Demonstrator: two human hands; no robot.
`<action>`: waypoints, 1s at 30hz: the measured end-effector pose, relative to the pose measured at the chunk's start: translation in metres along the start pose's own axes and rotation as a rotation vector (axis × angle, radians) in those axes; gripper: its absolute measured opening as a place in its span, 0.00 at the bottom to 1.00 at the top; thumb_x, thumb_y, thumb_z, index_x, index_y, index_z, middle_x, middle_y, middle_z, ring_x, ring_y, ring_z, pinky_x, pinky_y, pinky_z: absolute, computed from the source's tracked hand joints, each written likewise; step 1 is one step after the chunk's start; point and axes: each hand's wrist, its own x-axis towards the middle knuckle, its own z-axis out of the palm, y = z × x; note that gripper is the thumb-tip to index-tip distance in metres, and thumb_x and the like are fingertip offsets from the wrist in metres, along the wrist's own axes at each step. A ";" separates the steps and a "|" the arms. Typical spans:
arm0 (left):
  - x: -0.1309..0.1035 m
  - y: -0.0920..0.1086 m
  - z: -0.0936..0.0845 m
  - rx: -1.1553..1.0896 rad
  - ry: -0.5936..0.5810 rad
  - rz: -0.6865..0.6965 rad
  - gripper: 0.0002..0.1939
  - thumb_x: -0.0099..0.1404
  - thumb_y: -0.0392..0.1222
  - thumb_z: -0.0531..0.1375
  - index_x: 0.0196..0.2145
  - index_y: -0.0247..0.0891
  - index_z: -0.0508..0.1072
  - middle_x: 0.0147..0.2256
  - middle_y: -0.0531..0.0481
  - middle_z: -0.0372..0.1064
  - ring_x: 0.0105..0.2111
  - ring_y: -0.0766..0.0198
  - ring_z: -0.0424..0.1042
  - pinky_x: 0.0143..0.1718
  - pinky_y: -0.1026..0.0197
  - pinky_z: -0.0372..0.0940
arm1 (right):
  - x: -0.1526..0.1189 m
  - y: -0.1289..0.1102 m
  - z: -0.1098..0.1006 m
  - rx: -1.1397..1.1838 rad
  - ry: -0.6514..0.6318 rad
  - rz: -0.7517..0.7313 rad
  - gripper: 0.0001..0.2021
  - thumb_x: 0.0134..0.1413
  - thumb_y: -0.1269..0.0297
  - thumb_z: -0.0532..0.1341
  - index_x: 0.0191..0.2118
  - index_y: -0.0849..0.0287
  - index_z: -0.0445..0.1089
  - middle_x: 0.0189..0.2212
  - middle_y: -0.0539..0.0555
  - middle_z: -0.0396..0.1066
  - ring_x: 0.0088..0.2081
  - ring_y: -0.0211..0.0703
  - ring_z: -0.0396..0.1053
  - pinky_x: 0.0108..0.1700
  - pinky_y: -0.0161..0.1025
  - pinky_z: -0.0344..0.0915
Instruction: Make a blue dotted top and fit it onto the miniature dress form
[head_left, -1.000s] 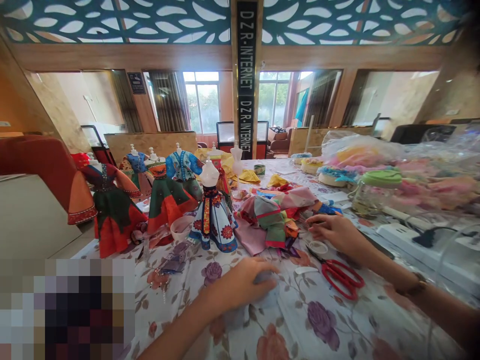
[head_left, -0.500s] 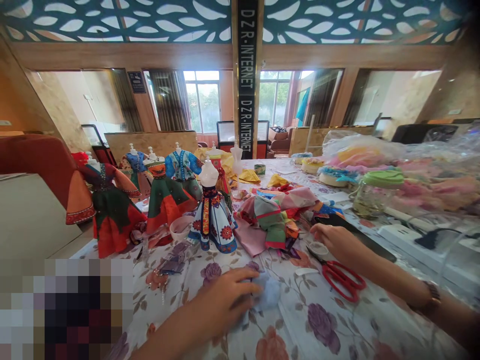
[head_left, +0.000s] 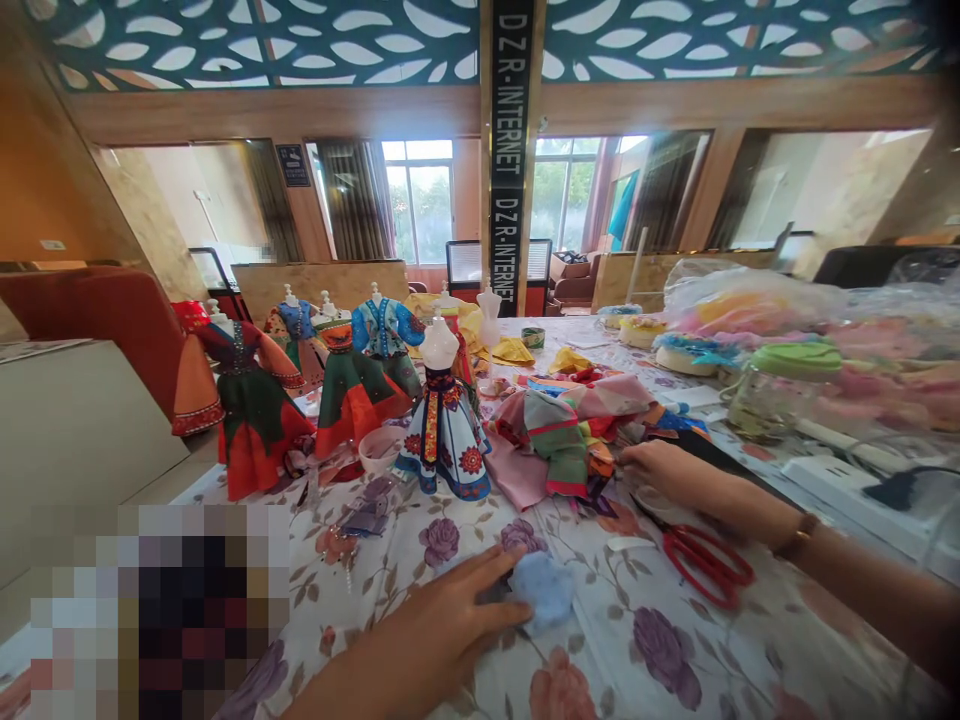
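Note:
My left hand (head_left: 469,615) rests low over the flowered tablecloth, thumb and forefinger stretched apart. Its fingertips touch the near left edge of a light blue, soft crumpled piece of material (head_left: 544,590). At the right side of a heap of colourful fabric scraps (head_left: 559,440), my right hand (head_left: 664,478) has its fingers drawn together; what is between them, if anything, is hidden. Red-handled scissors (head_left: 709,565) lie just below that wrist, blades partly covered by the hand. A small dress form in a white, blue and red patterned skirt (head_left: 442,440) stands left of the heap.
Several more dressed miniature forms (head_left: 259,400) stand at the left, near a small pale bowl (head_left: 381,450). To the right are a green-lidded jar (head_left: 784,390), a white power strip (head_left: 862,490) and plastic bags of pastel material (head_left: 757,300). Yellow cloth (head_left: 514,350) lies farther back.
The view has swung slightly left. My left fingers have spread and show more of the light blue piece. My right hand has moved left, closer against the scrap heap.

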 end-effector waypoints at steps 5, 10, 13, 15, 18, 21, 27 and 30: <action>-0.006 0.002 -0.001 0.074 -0.009 -0.036 0.26 0.62 0.27 0.51 0.54 0.51 0.67 0.63 0.47 0.49 0.61 0.49 0.53 0.55 0.47 0.59 | 0.007 -0.003 -0.009 0.029 -0.230 0.024 0.08 0.61 0.65 0.56 0.38 0.60 0.71 0.37 0.55 0.73 0.36 0.40 0.71 0.40 0.39 0.67; -0.011 -0.005 0.006 0.112 0.004 0.006 0.31 0.61 0.23 0.50 0.56 0.51 0.62 0.65 0.48 0.44 0.63 0.50 0.47 0.57 0.46 0.57 | 0.015 -0.007 -0.037 0.030 -0.269 0.081 0.08 0.59 0.65 0.58 0.41 0.62 0.69 0.39 0.55 0.71 0.38 0.42 0.70 0.41 0.43 0.68; -0.012 -0.004 0.006 0.106 0.023 0.024 0.30 0.61 0.23 0.50 0.56 0.51 0.63 0.65 0.49 0.44 0.63 0.51 0.47 0.57 0.46 0.56 | 0.011 -0.013 -0.061 0.036 -0.210 0.080 0.07 0.54 0.75 0.56 0.32 0.63 0.72 0.33 0.58 0.75 0.35 0.45 0.72 0.39 0.39 0.65; -0.011 0.000 0.004 0.108 0.021 0.008 0.28 0.62 0.25 0.50 0.55 0.50 0.65 0.64 0.47 0.46 0.62 0.50 0.49 0.57 0.46 0.57 | 0.005 -0.018 -0.080 0.044 -0.178 0.070 0.09 0.54 0.73 0.55 0.33 0.62 0.73 0.33 0.59 0.76 0.37 0.48 0.72 0.40 0.39 0.64; -0.011 0.006 -0.002 0.104 0.037 -0.010 0.24 0.64 0.27 0.50 0.53 0.49 0.67 0.63 0.46 0.50 0.61 0.49 0.53 0.55 0.46 0.59 | -0.010 -0.026 -0.107 0.056 -0.135 0.057 0.12 0.56 0.68 0.53 0.37 0.61 0.73 0.36 0.59 0.76 0.38 0.51 0.72 0.40 0.42 0.63; -0.010 0.010 -0.004 0.073 0.068 -0.010 0.21 0.66 0.31 0.50 0.52 0.48 0.68 0.62 0.45 0.52 0.61 0.49 0.53 0.56 0.46 0.59 | -0.024 -0.036 -0.127 0.095 -0.054 0.054 0.13 0.56 0.62 0.53 0.38 0.56 0.74 0.38 0.57 0.76 0.38 0.52 0.72 0.40 0.44 0.64; -0.011 0.006 0.001 -0.106 0.213 -0.069 0.19 0.67 0.39 0.52 0.55 0.50 0.65 0.60 0.49 0.56 0.58 0.56 0.58 0.58 0.50 0.57 | -0.032 -0.063 -0.127 0.351 -0.039 -0.018 0.12 0.52 0.57 0.57 0.37 0.52 0.75 0.35 0.55 0.76 0.35 0.50 0.72 0.34 0.41 0.66; -0.009 0.003 0.003 -0.217 0.376 -0.181 0.26 0.66 0.45 0.54 0.60 0.48 0.55 0.61 0.46 0.54 0.60 0.54 0.56 0.60 0.46 0.52 | -0.030 -0.087 -0.115 0.630 -0.175 -0.082 0.10 0.53 0.57 0.57 0.37 0.53 0.73 0.33 0.54 0.75 0.36 0.46 0.72 0.36 0.38 0.66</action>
